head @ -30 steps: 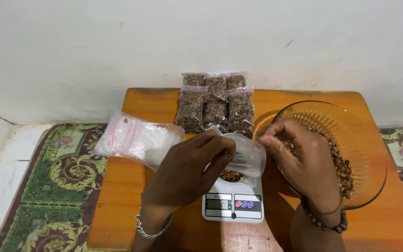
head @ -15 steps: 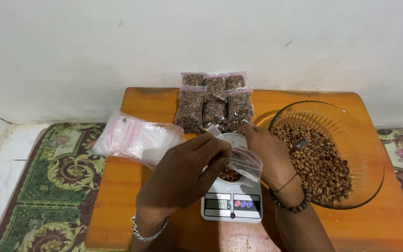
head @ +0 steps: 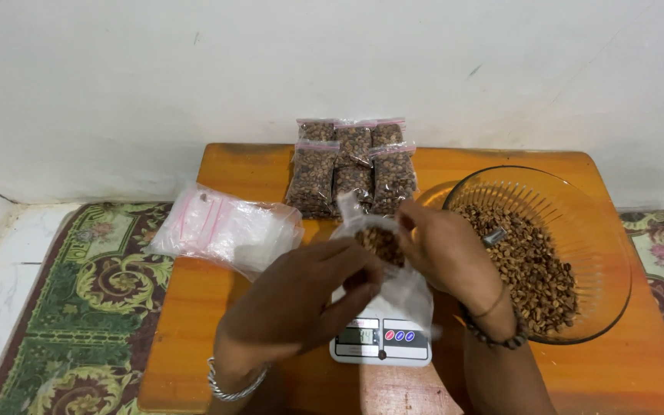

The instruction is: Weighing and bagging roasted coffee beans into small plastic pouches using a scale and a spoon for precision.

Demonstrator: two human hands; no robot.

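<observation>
Hands (head: 370, 269) hide the scale (head: 382, 338) — bean bowl (head: 578, 230) beside, packets (head: 351, 165) behind.

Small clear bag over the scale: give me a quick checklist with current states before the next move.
1. Left hand grips the small clear bag: ok.
2. Right hand holds a small container of beans at the bag's mouth: ok.
3. Bag mouth fully open: cannot tell, the hands hide it.
4. Digital scale flat on the wooden table, display in view: ok.
5. Glass bowl of beans upright beside the scale: ok.
6. Filled bags stacked at the table's far edge, apart from the hands: ok.
</observation>
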